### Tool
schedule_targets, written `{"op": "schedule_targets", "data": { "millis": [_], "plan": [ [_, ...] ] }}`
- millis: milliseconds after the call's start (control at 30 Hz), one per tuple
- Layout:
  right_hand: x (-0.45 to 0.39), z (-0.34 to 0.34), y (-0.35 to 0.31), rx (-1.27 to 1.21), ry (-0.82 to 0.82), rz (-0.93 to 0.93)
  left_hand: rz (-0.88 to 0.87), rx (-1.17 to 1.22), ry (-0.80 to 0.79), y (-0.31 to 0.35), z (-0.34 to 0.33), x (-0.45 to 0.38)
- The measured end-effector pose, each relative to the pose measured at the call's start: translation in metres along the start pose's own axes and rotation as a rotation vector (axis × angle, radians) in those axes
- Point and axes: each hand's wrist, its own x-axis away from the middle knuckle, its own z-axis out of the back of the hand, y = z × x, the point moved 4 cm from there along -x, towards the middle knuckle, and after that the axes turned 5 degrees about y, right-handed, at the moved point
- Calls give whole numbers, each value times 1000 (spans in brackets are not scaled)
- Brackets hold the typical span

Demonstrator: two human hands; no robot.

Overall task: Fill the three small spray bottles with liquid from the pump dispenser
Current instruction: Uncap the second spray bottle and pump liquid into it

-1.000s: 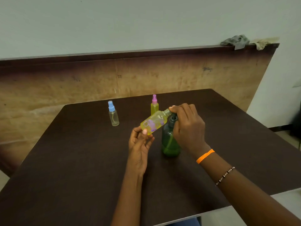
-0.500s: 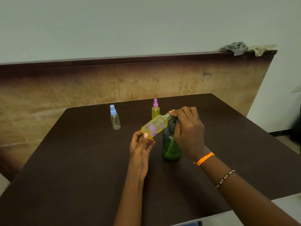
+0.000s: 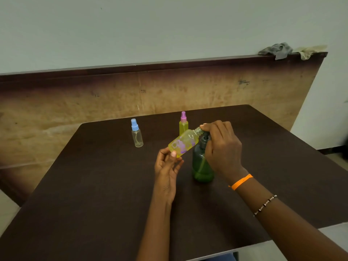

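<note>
Standing toward the frame's upper middle on the dark bench [image 3: 94,185] are a clear blue-capped bottle [image 3: 137,135] and a yellow pink-capped bottle [image 3: 183,123]. At centre, the left hand [image 3: 167,164] grips a tilted, uncapped yellow bottle [image 3: 183,143] with an unreadable purple label, neck at the green pump dispenser [image 3: 202,162], whose head the right hand [image 3: 222,147] clasps.

- A dark brown table [image 3: 94,185] stands by a pale wall [image 3: 169,25].
- A worn wooden panel [image 3: 75,102] runs behind it.
- Crumpled rags [image 3: 276,49] lie on the panel's top edge.
</note>
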Motion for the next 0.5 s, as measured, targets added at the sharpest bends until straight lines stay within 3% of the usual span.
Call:
{"op": "schedule_targets", "data": {
  "millis": [133,333,500],
  "plan": [
    [-14,10,-5,66,-15,38,-3,-16,-10,0,-1,-1],
    [14,-1,1,26,141,-20,-6,4,-9,0,0,-3],
    [-4,-1,3,43,105,57,-4,8,0,-1,1,-2]
  ]
}}
